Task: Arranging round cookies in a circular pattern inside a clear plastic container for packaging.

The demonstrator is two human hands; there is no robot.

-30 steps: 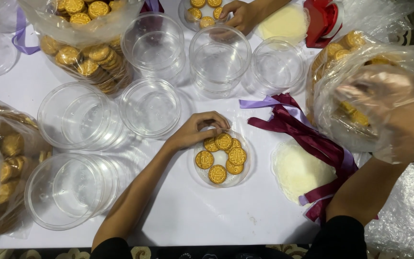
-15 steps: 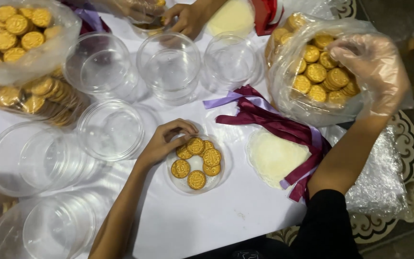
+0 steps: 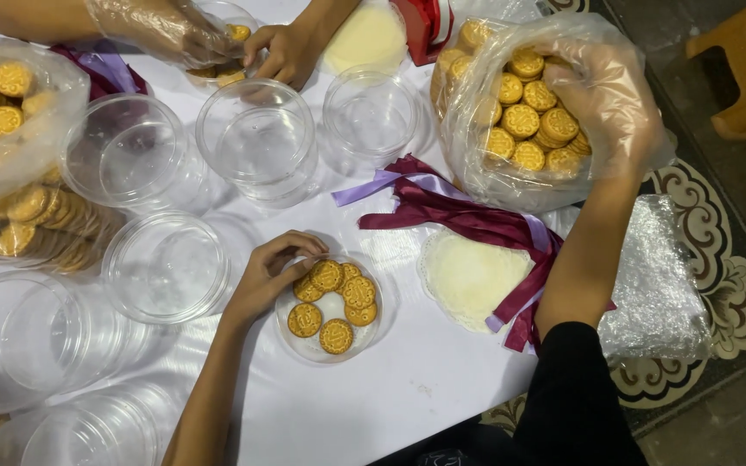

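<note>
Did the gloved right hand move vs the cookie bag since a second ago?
Yes. The right hand went from outside the near side of the cookie bag to inside its mouth, fingers among the cookies.

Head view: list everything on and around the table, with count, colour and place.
Biscuits: seven or so, golden, in the small tub.
Small tub: one, clear, table centre.
Empty tubs: about seven, clear, left and top.
Biscuit bags: three, clear; one top right, two left.
Ribbons: bundle, maroon and lilac, centre right.
Doilies: two, cream; one centre right, one top.
Table: one, white.
Other person's hands: two, top; one gloved.
Left hand: bare, on the biscuits.
Right hand: gloved, inside the right bag.
</note>
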